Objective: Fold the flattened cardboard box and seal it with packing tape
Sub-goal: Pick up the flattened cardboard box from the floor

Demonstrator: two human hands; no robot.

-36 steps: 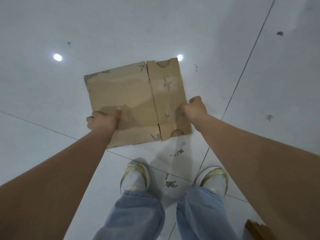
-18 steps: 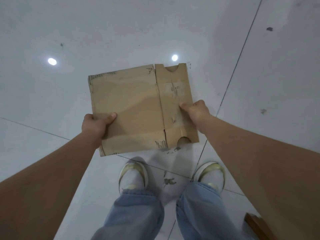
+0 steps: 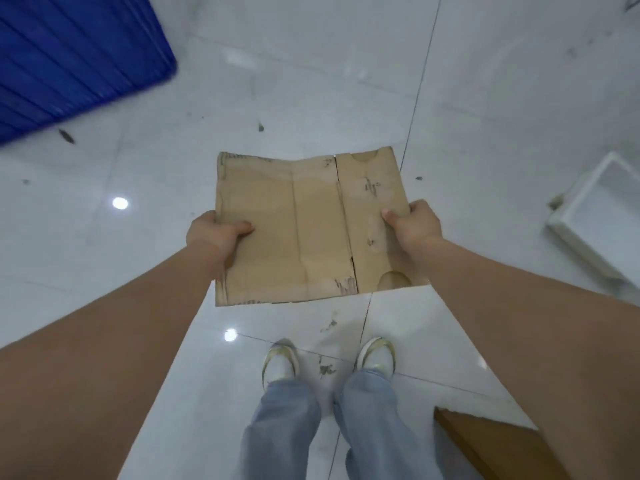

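A flattened brown cardboard box (image 3: 304,230) is held flat in the air above the white tiled floor, in front of me at about waist height. It shows crease lines, a slit between two panels and half-round cutouts on its right panel. My left hand (image 3: 216,233) grips its left edge, thumb on top. My right hand (image 3: 412,225) grips the right edge, thumb on top and fingers beneath. No packing tape is in view.
A blue ribbed plastic object (image 3: 76,53) lies at the top left. A white open tray or box (image 3: 602,220) sits on the floor at the right. A brown cardboard piece (image 3: 491,441) lies at the bottom right. My feet (image 3: 329,358) stand below the box.
The camera has tilted up, bringing the blue object and white tray into view. The box has turned a little and sits squarer between my hands, which keep their grips.
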